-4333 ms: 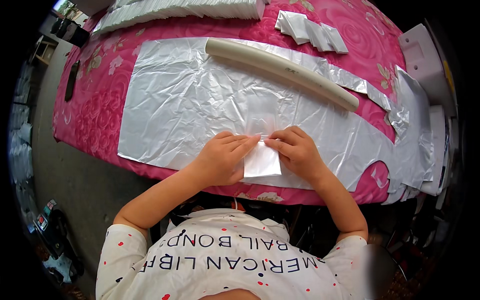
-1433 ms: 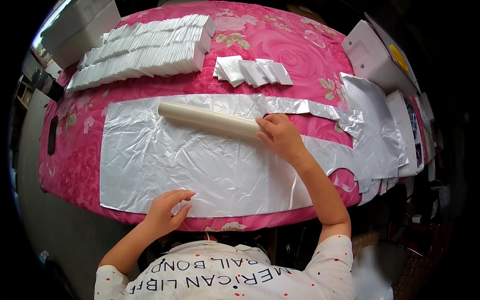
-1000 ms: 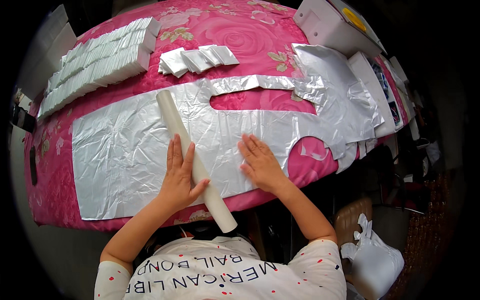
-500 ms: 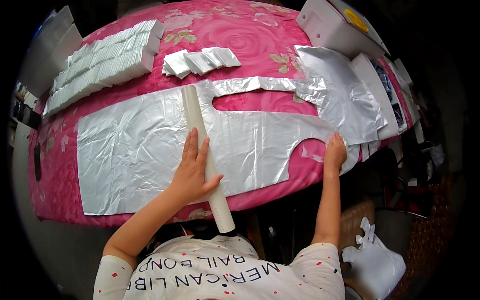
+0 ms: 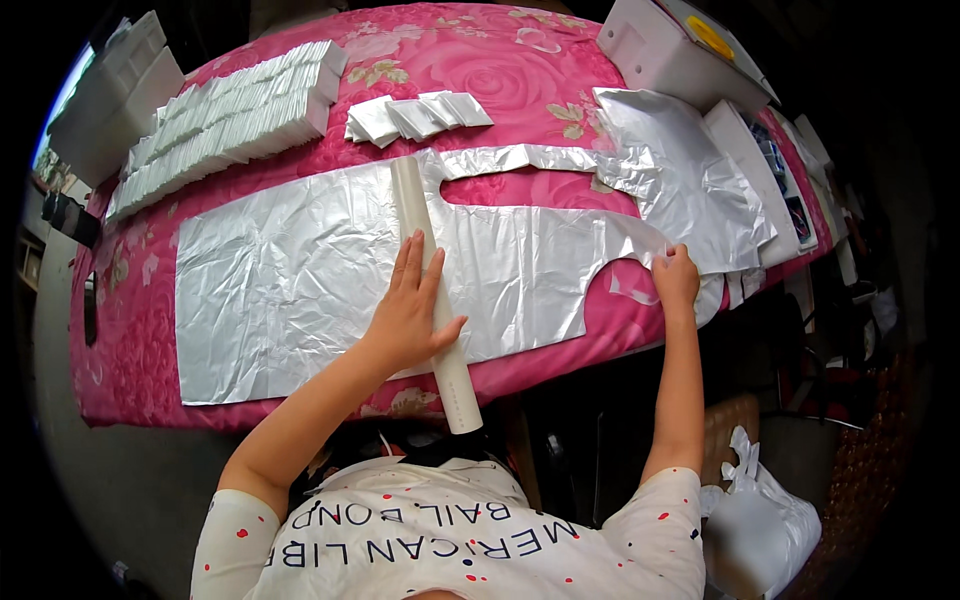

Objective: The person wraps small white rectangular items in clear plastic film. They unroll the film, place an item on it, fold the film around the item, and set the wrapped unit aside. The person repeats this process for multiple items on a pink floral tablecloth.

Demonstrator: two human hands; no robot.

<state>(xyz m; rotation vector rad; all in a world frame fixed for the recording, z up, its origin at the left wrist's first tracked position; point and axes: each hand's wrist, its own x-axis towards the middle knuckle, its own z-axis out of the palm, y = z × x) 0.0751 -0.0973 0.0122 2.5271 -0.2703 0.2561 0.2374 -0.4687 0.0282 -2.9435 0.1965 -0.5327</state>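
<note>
A thin silvery-white plastic sheet (image 5: 290,280) with long and curved cut-outs lies spread across the table. A pale, straight tube (image 5: 460,395) rests crosswise over its middle, its near end sticking out past the table edge. My left hand (image 5: 405,310) lies on the tube, fingers stretched out and thumb spread to the tube's right side. At the sheet's right end, beside the curved cut-out, my right hand (image 5: 677,275) has its fingers closed on the plastic, which is creased there. The fingertips are partly hidden.
A pink flowered cloth (image 5: 480,75) covers the table. Rows of folded white packets (image 5: 230,125) stand at the far left, with a few more packets (image 5: 420,117) beside them. More silvery sheets (image 5: 690,170) lie at the right, near a white foam box (image 5: 655,50). A white bag (image 5: 765,520) is below right.
The whole view has shifted a little, table things sitting slightly higher and farther right. Both hands keep their places on the tube and the sheet.
</note>
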